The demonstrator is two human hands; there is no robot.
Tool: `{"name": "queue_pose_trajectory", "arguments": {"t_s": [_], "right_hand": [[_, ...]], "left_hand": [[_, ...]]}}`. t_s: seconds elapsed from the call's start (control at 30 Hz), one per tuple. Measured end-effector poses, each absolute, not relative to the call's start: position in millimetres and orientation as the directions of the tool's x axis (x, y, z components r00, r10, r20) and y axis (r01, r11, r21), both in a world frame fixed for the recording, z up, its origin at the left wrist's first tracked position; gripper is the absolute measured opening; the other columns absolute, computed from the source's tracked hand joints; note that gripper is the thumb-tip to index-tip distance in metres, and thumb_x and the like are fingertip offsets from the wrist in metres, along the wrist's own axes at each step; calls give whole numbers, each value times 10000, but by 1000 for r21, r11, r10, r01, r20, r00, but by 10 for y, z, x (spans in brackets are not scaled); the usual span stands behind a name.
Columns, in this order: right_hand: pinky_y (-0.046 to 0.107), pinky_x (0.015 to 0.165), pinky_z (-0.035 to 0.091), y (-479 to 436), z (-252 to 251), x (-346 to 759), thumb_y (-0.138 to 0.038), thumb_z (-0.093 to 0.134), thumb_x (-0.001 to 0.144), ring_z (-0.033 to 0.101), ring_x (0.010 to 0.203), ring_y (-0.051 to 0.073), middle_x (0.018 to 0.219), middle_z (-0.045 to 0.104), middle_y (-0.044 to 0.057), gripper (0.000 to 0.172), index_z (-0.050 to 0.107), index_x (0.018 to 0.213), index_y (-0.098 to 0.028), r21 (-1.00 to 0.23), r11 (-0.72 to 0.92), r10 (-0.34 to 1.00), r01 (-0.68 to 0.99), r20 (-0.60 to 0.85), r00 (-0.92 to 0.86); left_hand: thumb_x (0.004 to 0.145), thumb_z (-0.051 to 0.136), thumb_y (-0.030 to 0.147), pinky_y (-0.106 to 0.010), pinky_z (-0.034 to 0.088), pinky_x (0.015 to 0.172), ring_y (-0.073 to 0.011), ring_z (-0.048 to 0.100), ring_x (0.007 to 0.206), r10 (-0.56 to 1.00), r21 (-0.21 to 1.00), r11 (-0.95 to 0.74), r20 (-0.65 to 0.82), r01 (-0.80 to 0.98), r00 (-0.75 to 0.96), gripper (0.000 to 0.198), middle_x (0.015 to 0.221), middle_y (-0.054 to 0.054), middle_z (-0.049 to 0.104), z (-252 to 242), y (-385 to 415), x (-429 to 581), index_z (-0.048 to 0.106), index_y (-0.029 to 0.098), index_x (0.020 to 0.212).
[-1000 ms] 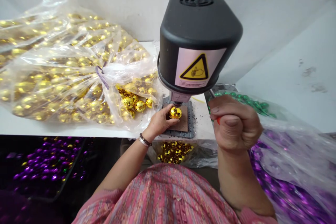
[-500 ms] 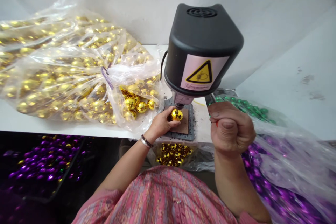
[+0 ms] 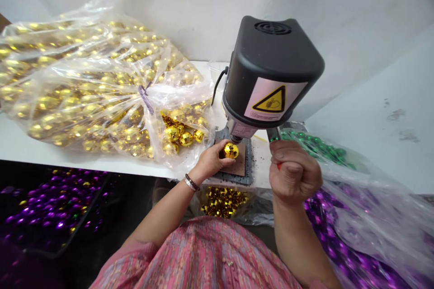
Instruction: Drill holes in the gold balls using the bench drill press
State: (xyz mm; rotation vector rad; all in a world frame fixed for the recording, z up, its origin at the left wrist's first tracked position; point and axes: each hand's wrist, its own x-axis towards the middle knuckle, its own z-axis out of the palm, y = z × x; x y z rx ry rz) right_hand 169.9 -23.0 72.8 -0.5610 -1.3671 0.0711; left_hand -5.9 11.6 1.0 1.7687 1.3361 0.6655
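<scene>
Below the chuck point(image 3: 236, 139) of a black bench drill press point(image 3: 280, 65), my left hand point(image 3: 210, 162) pinches a shiny gold faceted ball point(image 3: 231, 151) between thumb and fingers. The ball has dark spots on its upper side and rests over a brown board point(image 3: 235, 168) on the grey machine base point(image 3: 249, 176). Whether the drill bit touches the ball, I cannot tell. Closed around the end of the drill's metal lever point(image 3: 274, 133) is my right hand point(image 3: 295, 174); a bit of red grip shows under the fingers.
A tied clear bag of gold balls point(image 3: 84, 99) fills the table's left, with loose gold balls point(image 3: 186, 139) by its mouth. More gold pieces point(image 3: 224, 201) sit below the table edge. Green beads point(image 3: 315, 142) and bagged purple beads point(image 3: 339, 226) lie right; purple beads point(image 3: 57, 203) lie lower left.
The whole view has shifted, so the drill sits a little further right and lower. My right hand, with the lever, has come slightly closer to the drill. My left hand still holds the ball.
</scene>
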Motion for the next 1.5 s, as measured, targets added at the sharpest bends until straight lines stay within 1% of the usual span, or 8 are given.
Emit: {"name": "queue_pose_trajectory", "arguments": {"t_s": [0.2,0.47,0.6,0.7,0.83,1.2,1.33,1.5], "right_hand": [[250,538,387,-146,1339,1637,-368,518,978,538,565,53,615,557,-20,300,672,794,-187,-612,720,507,328,786,353],[146,437,304,73,1597,1605,-464,487,975,442,455,-11,513,427,-82,407,578,739,-146,-642,721,521,262,751,405],[134,414,305,70,1561,1616,-470,494,971,451,445,-14,511,445,-85,412,571,738,-139,-638,726,513,256,751,416],[153,410,331,76,1566,1618,-472,512,964,468,450,0,520,458,-79,411,563,727,-140,-634,735,514,239,752,414],[158,415,328,70,1565,1613,-471,531,958,455,451,1,526,464,-74,408,559,718,-142,-623,753,507,213,755,417],[179,465,361,1,1508,1662,-463,547,959,506,496,3,568,536,-56,393,605,722,-155,-621,735,505,273,769,391],[179,481,370,-12,1495,1667,-452,542,964,512,515,1,577,538,-53,390,603,721,-153,-616,736,504,282,776,379],[184,461,348,46,1538,1642,-446,544,959,480,474,3,549,507,-70,376,583,719,-159,-617,750,500,238,764,408]], "left_hand": [[759,782,303,-317,509,857,-226,677,952,954,841,-94,-77,533,291,605,1086,-34,747,19,101,-69,619,220,1335],[740,787,251,-349,519,990,-234,668,1098,911,886,-194,3,420,413,629,1238,-77,714,78,-112,-254,614,175,1340],[738,832,371,-343,567,883,-217,699,964,816,845,-294,-22,446,578,647,1217,-91,730,128,-262,-445,638,205,1333],[865,717,369,-327,578,825,-196,704,880,927,803,-255,45,539,373,458,1134,-93,756,145,-205,-602,671,193,1285],[976,441,147,-358,516,1030,-238,675,1150,985,596,-64,166,800,-45,339,1192,-157,737,211,132,-750,710,123,1181],[931,387,93,-416,576,752,-314,735,976,990,106,-88,-97,990,99,461,1341,-193,631,194,465,-461,636,156,1313],[891,560,210,-427,556,826,-324,709,1000,998,243,-65,30,968,60,417,1250,-177,673,232,313,-615,636,155,1297],[804,735,377,-367,516,914,-239,655,1013,981,859,-31,-73,512,182,609,1151,-95,713,257,-45,-858,586,180,1360]]}}
